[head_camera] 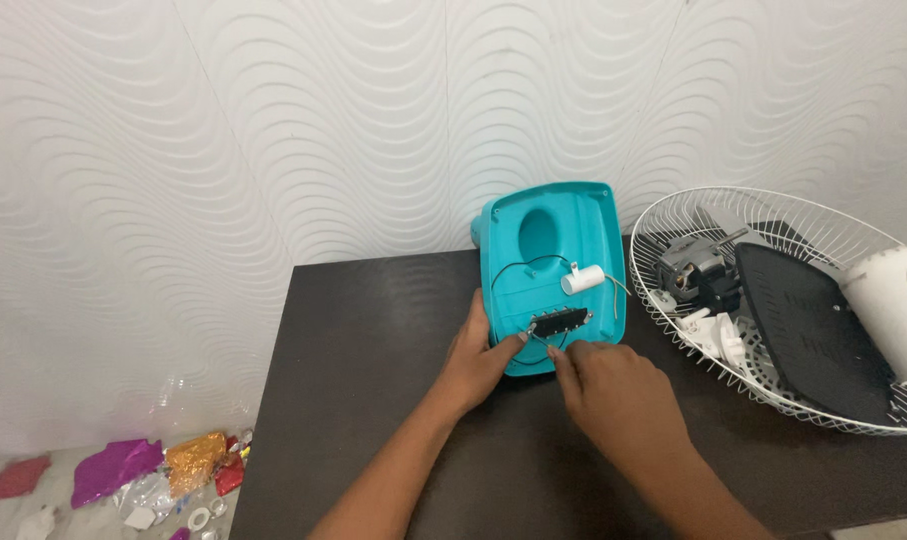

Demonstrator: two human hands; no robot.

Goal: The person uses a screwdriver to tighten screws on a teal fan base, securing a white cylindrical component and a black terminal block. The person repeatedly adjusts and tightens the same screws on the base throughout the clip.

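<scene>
Turquoise fan base shell (548, 275) lies open side up on the dark table (373, 380), its far end against the white patterned wall (273, 130). Inside the shell, near its front edge, sits a small black switch board (560, 320) with a row of metal terminals; thin wires (533, 265) loop from it up to a white cylindrical capacitor (582, 279). Left hand (478, 360) wraps the shell's left edge, thumb reaching in and touching the left end of the board; it acts as a brace, fingers partly curled, gripping the shell only. Right hand (613, 390) comes in from the front, fingers bunched, index and thumb pinched at the board's lower edge; whether they pinch a wire, a screw or just the board cannot be told, since the fingertips cover the spot. Judgement: the work in hand is fine handling of the board at its seat. To do it well, keep the left brace firm so the shell does not slide, move the board by its edges and not its terminals, and leave slack in the wires so none pulls off the capacitor. To the right, apart from the shell, a white wire fan guard (773, 300) holds a grey motor (691, 268), a black plate (808, 335) and a white housing (893, 310).
</scene>
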